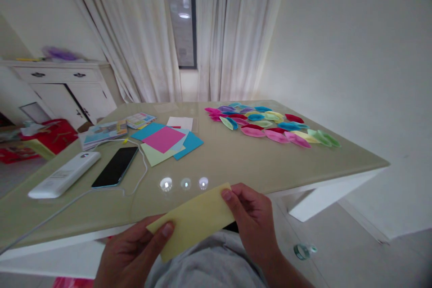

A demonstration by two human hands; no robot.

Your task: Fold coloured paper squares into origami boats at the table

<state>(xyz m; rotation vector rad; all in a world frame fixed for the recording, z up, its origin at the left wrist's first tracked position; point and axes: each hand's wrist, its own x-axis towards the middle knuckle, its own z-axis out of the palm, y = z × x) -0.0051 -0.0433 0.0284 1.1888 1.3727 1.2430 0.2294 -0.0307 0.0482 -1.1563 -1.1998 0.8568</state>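
Note:
A folded pale yellow paper sheet [195,220] is held between both hands just in front of the table's near edge, above my lap. My left hand [131,252] pinches its lower left corner with the thumb on top. My right hand [253,220] grips its upper right end, thumb pressed on the paper. On the table lies a stack of coloured paper squares [165,141], pink on top. Several folded paper boats [270,123] in pink, blue, green, yellow and red lie spread over the far right of the table.
A black phone [116,166] with a white cable and a white power bank [64,174] lie at the left of the glossy table [236,162]. Booklets [104,131] sit behind them. A white cabinet [64,90] and red items stand at left; curtains hang behind.

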